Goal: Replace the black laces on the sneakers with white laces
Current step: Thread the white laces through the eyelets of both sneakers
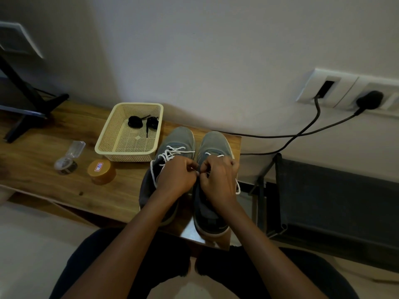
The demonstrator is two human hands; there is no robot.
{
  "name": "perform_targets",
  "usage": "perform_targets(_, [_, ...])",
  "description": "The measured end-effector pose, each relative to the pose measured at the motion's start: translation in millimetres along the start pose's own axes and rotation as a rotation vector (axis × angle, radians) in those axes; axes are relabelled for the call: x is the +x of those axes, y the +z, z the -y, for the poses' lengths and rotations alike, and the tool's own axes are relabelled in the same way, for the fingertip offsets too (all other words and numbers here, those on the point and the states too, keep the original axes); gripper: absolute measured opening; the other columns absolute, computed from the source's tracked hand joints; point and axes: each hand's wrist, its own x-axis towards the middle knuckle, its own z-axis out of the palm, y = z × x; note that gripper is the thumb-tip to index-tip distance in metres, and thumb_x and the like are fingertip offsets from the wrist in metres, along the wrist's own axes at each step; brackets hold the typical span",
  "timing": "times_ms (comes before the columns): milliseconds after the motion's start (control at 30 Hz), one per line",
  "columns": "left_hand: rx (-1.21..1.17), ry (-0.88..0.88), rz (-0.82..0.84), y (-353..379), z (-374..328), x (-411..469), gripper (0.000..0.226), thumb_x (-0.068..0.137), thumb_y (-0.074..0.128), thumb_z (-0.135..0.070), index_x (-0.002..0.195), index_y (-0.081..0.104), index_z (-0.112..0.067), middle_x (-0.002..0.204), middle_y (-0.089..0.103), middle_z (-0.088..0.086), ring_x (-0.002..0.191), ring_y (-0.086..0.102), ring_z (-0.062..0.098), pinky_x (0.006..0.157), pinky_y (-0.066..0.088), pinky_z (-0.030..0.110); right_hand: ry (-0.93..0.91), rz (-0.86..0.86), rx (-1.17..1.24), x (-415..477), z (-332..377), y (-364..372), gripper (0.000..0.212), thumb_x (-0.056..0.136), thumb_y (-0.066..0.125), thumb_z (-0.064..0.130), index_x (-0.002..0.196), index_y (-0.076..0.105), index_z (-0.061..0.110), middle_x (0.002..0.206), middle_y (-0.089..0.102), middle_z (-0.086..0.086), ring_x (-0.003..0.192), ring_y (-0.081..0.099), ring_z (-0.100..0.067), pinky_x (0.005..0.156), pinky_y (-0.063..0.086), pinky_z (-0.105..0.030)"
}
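Note:
Two grey sneakers stand side by side on the wooden table [64, 152], toes toward the wall. The left sneaker [179, 139] carries a white lace [172, 151] through its eyelets, its loose end trailing down the left side. On the right sneaker [212, 143] a white lace [237, 186] shows near the toe and hangs at the right. My left hand [176, 178] and my right hand [218, 180] meet over the right sneaker's tongue, both pinching its white lace. Two coiled black laces [142, 121] lie in the cream basket [108, 134].
A small orange-lidded jar [101, 171] and a clear-lidded container [67, 165] sit left of the sneakers. A black stand [23, 108] occupies the far left. Two black cables [302, 134] run from the wall socket [345, 91]. A dark rack [323, 201] stands right of the table.

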Motion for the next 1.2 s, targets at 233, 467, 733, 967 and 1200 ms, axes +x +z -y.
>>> perform_targets(233, [-0.071, 0.037, 0.121, -5, 5, 4, 0.027, 0.091, 0.061, -0.018, 0.118, 0.066, -0.019, 0.105, 0.070, 0.007, 0.093, 0.066, 0.022, 0.087, 0.054, 0.042, -0.016, 0.164, -0.072, 14, -5, -28, 0.022, 0.079, 0.067, 0.018, 0.079, 0.049, 0.030, 0.085, 0.052, 0.014, 0.106, 0.043, -0.012, 0.100, 0.010, -0.028])
perform_targets(467, [-0.226, 0.030, 0.200, -6, 6, 4, 0.020, 0.098, 0.047, -0.009, 0.106, 0.064, -0.015, 0.091, 0.068, 0.008, 0.073, 0.065, 0.012, 0.062, 0.055, 0.023, 0.293, 0.040, 0.100, 17, -23, -66, 0.019, 0.080, 0.067, 0.027, 0.064, 0.057, 0.030, 0.091, 0.059, 0.012, 0.113, 0.044, -0.021, 0.103, 0.029, -0.043])
perform_targets(733, [-0.175, -0.012, 0.274, -4, 0, 15, 0.013, 0.099, 0.046, -0.019, 0.087, 0.051, -0.018, 0.081, 0.061, 0.001, 0.070, 0.063, 0.012, 0.058, 0.055, 0.025, 0.064, 0.346, -0.236, 2, -28, -55, 0.033, 0.071, 0.072, 0.046, 0.079, 0.044, 0.030, 0.101, 0.036, 0.014, 0.104, 0.025, -0.012, 0.099, 0.015, -0.035])
perform_targets(967, [-0.397, -0.028, 0.055, -10, -6, 12, 0.013, 0.103, 0.030, -0.017, 0.100, 0.041, -0.011, 0.074, 0.065, 0.006, 0.058, 0.061, 0.022, 0.046, 0.049, 0.026, 0.053, 0.362, -0.249, 6, -28, -55, 0.026, 0.074, 0.070, 0.037, 0.081, 0.047, 0.028, 0.103, 0.039, 0.014, 0.108, 0.026, -0.013, 0.096, 0.013, -0.031])
perform_targets(1200, [-0.555, 0.028, 0.024, -10, -10, 13, 0.016, 0.100, 0.041, -0.012, 0.087, 0.046, -0.019, 0.073, 0.067, 0.002, 0.048, 0.059, 0.011, 0.042, 0.046, 0.018, 0.099, 0.197, -0.049, 17, -29, -58, 0.010, 0.083, 0.066, 0.037, 0.082, 0.061, 0.029, 0.106, 0.057, 0.012, 0.101, 0.032, -0.008, 0.082, 0.014, -0.026])
